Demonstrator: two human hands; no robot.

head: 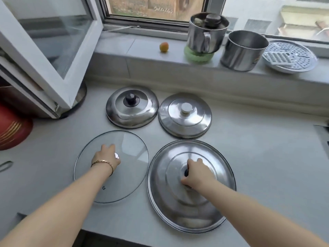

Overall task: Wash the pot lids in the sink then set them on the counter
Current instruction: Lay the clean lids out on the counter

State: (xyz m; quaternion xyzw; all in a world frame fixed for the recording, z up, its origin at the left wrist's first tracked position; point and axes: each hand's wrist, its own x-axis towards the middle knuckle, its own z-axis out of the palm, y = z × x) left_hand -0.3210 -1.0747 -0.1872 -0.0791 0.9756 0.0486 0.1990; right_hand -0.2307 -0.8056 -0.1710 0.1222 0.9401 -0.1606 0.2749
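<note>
Several pot lids lie on the grey counter (258,157). A glass lid (128,145) rests at the front left, and my left hand (106,157) is closed over its metal knob. A large steel lid (210,207) lies at the front right, with my right hand (197,173) gripping its dark knob. Behind them sit a domed steel lid with a black knob (132,108) and a steel lid with a white knob (185,115). No sink is in view.
An open window sash (44,50) juts over the counter's left side. A red appliance (12,127) stands at the far left. On the windowsill are a steel mug (206,32), a steel pot (243,50), a perforated steamer plate (290,57) and a small fruit (164,47).
</note>
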